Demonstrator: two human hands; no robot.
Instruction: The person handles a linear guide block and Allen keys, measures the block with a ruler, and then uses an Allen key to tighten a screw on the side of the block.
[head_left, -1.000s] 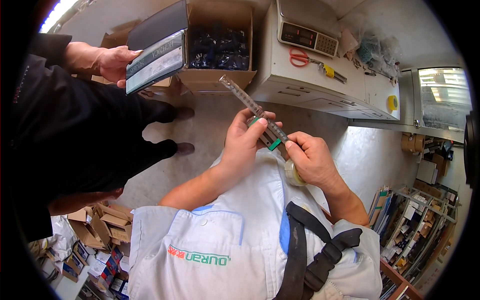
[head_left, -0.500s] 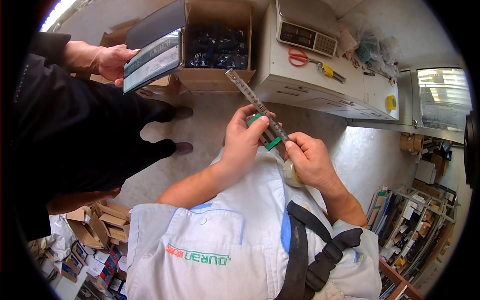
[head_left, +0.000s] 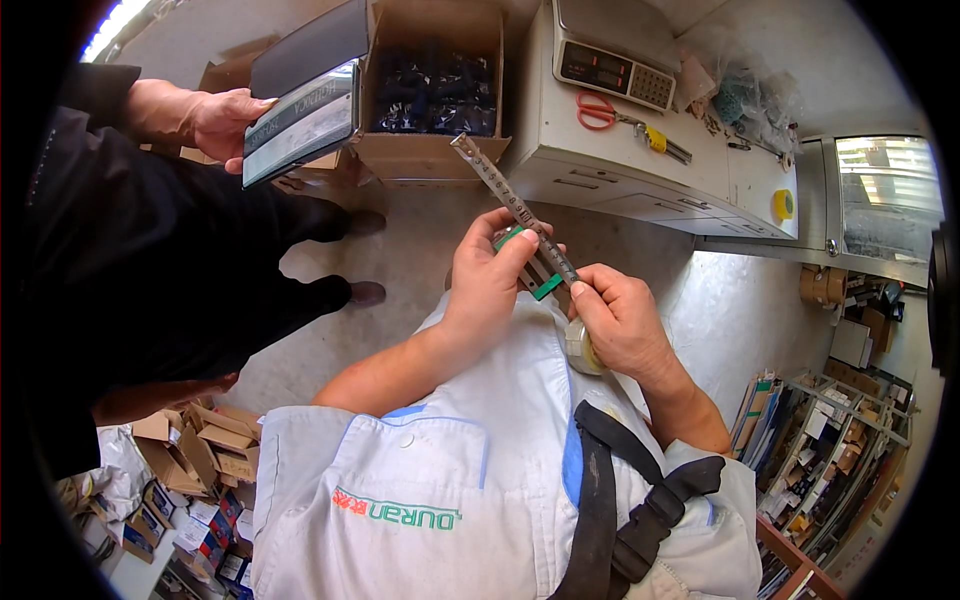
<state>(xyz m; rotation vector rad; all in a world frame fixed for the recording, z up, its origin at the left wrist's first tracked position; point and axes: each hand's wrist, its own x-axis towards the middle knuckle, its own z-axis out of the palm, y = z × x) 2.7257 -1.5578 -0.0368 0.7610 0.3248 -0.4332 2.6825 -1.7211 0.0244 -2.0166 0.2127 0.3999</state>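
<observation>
My left hand (head_left: 487,277) is closed around a metal block with green ends (head_left: 547,288), which looks like a linear guide carriage. Its thumb presses the steel tape measure blade (head_left: 507,196) against the block. The blade slants up and left past the block, its hooked tip free in the air. Farther down the blade, my right hand (head_left: 625,325) pinches it between thumb and fingers. A pale, rounded object (head_left: 582,347), perhaps the tape measure's case, shows under that hand; the palm hides part of it.
At left, another person's hand (head_left: 232,122) holds a tablet in a black folding cover (head_left: 305,122). Beyond my hands stand a carton of dark bagged items (head_left: 430,160) and a white cabinet (head_left: 640,165) bearing a scale (head_left: 612,72) and red-handled scissors (head_left: 597,112). Shelving (head_left: 830,450) stands at right.
The other person's tablet has shifted slightly left. My hands, the blade and the block have hardly moved.
</observation>
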